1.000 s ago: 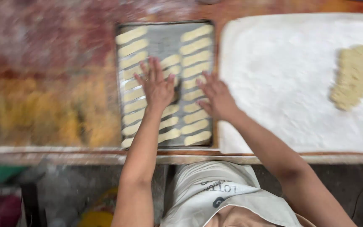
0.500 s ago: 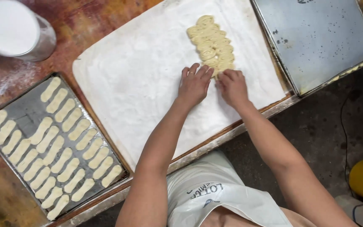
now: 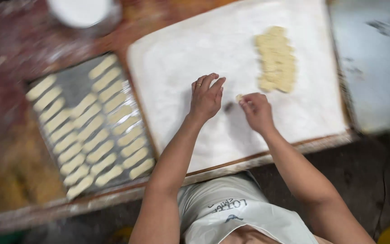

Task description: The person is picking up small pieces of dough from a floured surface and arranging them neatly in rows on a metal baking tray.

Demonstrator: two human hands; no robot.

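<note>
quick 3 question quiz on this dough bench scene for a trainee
1. True or false: the right hand pinches a small dough piece at its fingertips.
2. Where does the pile of dough lie? A) on the baking tray B) on the floured board C) in the white container
3. What fills the baking tray on the person's left?

Key
1. True.
2. B.
3. Rows of finger-shaped dough pieces. The left hand holds nothing, resting open on the board.
</note>
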